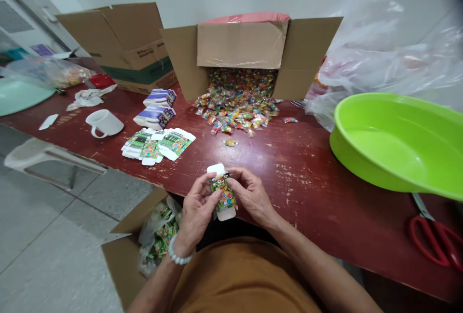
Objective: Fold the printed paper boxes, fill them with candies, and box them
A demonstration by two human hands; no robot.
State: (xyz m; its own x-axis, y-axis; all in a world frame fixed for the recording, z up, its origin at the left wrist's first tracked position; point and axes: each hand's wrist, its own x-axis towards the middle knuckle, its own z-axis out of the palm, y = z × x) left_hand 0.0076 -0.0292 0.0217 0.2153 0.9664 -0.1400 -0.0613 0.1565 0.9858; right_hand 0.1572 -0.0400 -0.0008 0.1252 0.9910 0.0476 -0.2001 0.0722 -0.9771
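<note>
Box [223, 192] at scuffed red table [307, 168], tiled floor [47, 245]

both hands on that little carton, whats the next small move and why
Probably fold the lower flap in and tuck it shut. The left hand and right hand grip the small carton by its sides, with white flaps open at both ends; one end likely needs closing before wrapped sweets from the pile go in.

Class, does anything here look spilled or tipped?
The middle cardboard box lies on its side, wrapped sweets spilling onto the table. Left of it, a white mug lies tipped over. Left hand and right hand hold a small carton.
</note>
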